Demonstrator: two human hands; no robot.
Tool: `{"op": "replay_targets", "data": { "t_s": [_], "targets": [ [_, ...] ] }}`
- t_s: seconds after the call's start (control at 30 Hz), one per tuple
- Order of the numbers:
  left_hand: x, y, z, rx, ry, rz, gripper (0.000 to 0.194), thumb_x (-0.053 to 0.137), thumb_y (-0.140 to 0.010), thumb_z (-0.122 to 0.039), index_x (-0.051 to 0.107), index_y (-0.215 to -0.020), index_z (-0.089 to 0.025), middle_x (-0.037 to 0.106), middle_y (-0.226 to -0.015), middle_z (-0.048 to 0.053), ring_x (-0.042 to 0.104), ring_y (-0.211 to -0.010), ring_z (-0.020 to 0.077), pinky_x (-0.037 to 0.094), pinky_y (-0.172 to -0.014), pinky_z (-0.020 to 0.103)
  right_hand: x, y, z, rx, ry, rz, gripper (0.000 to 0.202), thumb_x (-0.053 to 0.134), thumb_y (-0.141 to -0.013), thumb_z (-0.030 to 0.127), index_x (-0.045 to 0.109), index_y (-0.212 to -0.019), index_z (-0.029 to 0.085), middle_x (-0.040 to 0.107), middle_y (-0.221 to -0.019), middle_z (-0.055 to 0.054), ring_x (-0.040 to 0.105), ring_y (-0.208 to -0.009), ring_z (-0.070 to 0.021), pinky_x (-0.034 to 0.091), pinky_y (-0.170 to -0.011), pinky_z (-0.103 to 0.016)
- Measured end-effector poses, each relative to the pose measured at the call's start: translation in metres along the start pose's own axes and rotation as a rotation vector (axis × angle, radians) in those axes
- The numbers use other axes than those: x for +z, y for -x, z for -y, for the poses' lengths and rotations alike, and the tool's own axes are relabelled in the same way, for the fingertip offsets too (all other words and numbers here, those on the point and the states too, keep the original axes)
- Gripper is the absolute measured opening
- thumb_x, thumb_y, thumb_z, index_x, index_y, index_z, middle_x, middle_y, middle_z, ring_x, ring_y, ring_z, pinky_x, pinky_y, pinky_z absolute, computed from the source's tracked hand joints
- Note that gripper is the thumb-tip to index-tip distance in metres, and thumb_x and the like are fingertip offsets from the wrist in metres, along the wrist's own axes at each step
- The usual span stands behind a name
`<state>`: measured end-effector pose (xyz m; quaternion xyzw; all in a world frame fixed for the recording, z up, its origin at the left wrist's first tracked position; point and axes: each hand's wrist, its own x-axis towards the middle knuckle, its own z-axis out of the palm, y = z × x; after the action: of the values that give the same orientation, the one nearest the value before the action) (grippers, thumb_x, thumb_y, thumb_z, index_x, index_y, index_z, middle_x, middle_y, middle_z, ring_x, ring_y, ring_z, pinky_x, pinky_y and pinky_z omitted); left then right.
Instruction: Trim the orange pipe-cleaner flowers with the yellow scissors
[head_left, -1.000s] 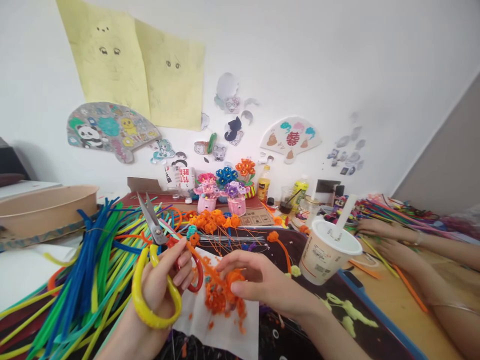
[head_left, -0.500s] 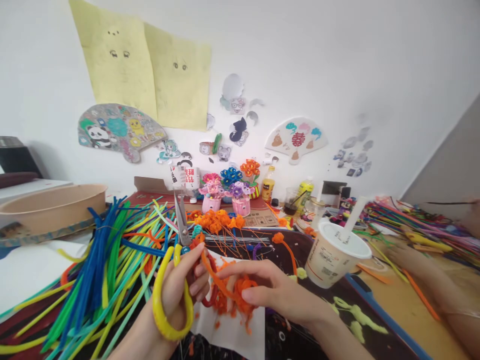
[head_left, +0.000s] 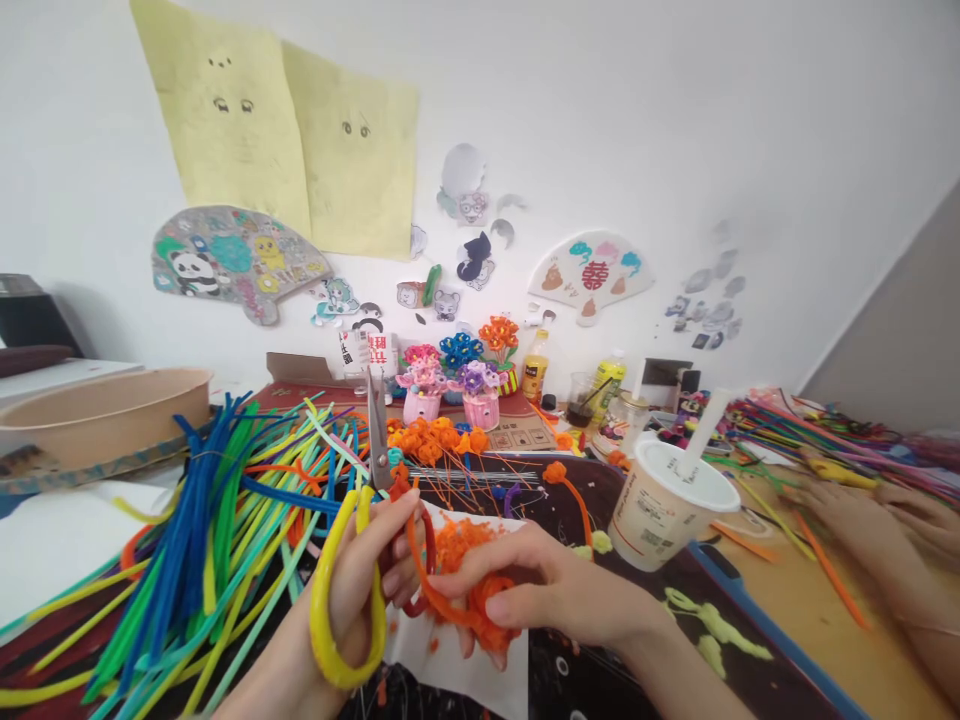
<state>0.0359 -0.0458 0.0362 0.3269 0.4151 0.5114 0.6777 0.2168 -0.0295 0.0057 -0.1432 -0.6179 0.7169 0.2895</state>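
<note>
My left hand [head_left: 382, 550] has its fingers closed on one end of an orange fuzzy strip [head_left: 429, 585], and the yellow handles of the scissors [head_left: 321, 610] hang around it. The scissor blades point up, above that hand. To the right, my right hand [head_left: 525, 590] is curled round an orange fuzzy flower [head_left: 495, 612], with the strip running between both hands. Beneath them lies a white paper sheet [head_left: 506, 680] with orange fuzz scraps [head_left: 461, 545]. A red loop [head_left: 429, 540] shows beside my left fingers.
Coloured fuzzy stems [head_left: 217, 540] cover the left side. Orange flowers [head_left: 431, 440] and potted flowers [head_left: 480, 400] stand behind. A lidded cup [head_left: 660, 510] is at the right, and another person's hands [head_left: 847, 510] rest on the table beyond it.
The scissor blades have shifted slightly right. My right hand and the orange flower have turned a little, uncovering more scraps. At the far right, the other person's hands have moved further into view.
</note>
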Motion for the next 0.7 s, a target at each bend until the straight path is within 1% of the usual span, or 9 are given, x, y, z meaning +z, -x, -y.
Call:
{"op": "replay_targets", "data": {
  "t_s": [0.1, 0.2, 0.33, 0.47, 0.53, 0.6, 0.7],
  "targets": [
    [0.001, -0.001, 0.002, -0.071, 0.003, 0.047, 0.052, 0.083, -0.048, -0.052, 0.044, -0.04, -0.02, 0.031, -0.033, -0.011, 0.022, -0.03, 0.0003, 0.023, -0.031, 0.016, 0.002, 0.0, 0.002, -0.018, 0.023, 0.007, 0.034, 0.074, -0.079, 0.039, 0.074, -0.108, 0.021, 0.07, -0.082, -0.004, 0.059, -0.061, -0.0099, 0.05, -0.057, -0.023],
    [0.002, -0.004, 0.005, -0.114, 0.011, 0.088, 0.05, 0.083, -0.048, -0.05, 0.044, -0.043, -0.02, 0.032, -0.034, -0.011, 0.022, -0.031, 0.0008, 0.023, -0.031, 0.017, 0.004, 0.0, 0.003, -0.033, 0.047, 0.01, 0.033, 0.075, -0.078, 0.037, 0.075, -0.106, 0.021, 0.069, -0.088, -0.005, 0.061, -0.068, -0.0116, 0.053, -0.062, -0.025],
    [0.0, -0.007, 0.009, -0.124, 0.031, 0.113, 0.049, 0.084, -0.049, -0.046, 0.044, -0.046, -0.019, 0.032, -0.036, -0.012, 0.021, -0.033, -0.0002, 0.018, -0.033, 0.014, 0.006, -0.001, 0.004, -0.051, 0.015, 0.025, 0.027, 0.077, -0.076, 0.032, 0.077, -0.1, 0.021, 0.068, -0.091, -0.005, 0.06, -0.069, -0.0095, 0.053, -0.062, -0.021],
    [0.0, -0.01, 0.012, -0.138, 0.054, 0.125, 0.047, 0.083, -0.053, -0.044, 0.043, -0.048, -0.019, 0.033, -0.036, -0.012, 0.022, -0.033, 0.0001, 0.019, -0.034, 0.015, 0.008, -0.001, 0.004, -0.104, -0.001, 0.02, 0.026, 0.079, -0.075, 0.029, 0.077, -0.099, 0.02, 0.07, -0.089, -0.006, 0.063, -0.075, -0.0129, 0.055, -0.066, -0.026],
    [0.0, -0.011, 0.012, -0.141, 0.066, 0.126, 0.048, 0.083, -0.054, -0.044, 0.042, -0.048, -0.02, 0.032, -0.037, -0.012, 0.023, -0.033, 0.0006, 0.02, -0.034, 0.015, 0.009, -0.001, 0.004, -0.092, -0.032, 0.016, 0.027, 0.079, -0.074, 0.031, 0.077, -0.099, 0.02, 0.07, -0.088, -0.005, 0.064, -0.072, -0.0123, 0.055, -0.066, -0.026],
    [0.0, -0.012, 0.011, -0.135, 0.076, 0.114, 0.048, 0.082, -0.057, -0.044, 0.041, -0.047, -0.02, 0.031, -0.036, -0.012, 0.023, -0.032, 0.0009, 0.021, -0.034, 0.015, 0.009, -0.001, 0.002, -0.058, -0.068, 0.009, 0.029, 0.08, -0.072, 0.031, 0.077, -0.098, 0.019, 0.071, -0.087, -0.005, 0.065, -0.066, -0.0106, 0.053, -0.063, -0.024],
    [-0.001, -0.014, 0.006, -0.098, 0.096, 0.077, 0.046, 0.08, -0.061, -0.044, 0.042, -0.048, -0.02, 0.032, -0.036, -0.012, 0.023, -0.031, 0.0007, 0.022, -0.033, 0.015, 0.008, -0.002, 0.001, -0.023, -0.088, -0.047, 0.028, 0.083, -0.068, 0.03, 0.076, -0.092, 0.016, 0.072, -0.082, -0.005, 0.067, -0.064, -0.0117, 0.051, -0.057, -0.022]
  ]
}}
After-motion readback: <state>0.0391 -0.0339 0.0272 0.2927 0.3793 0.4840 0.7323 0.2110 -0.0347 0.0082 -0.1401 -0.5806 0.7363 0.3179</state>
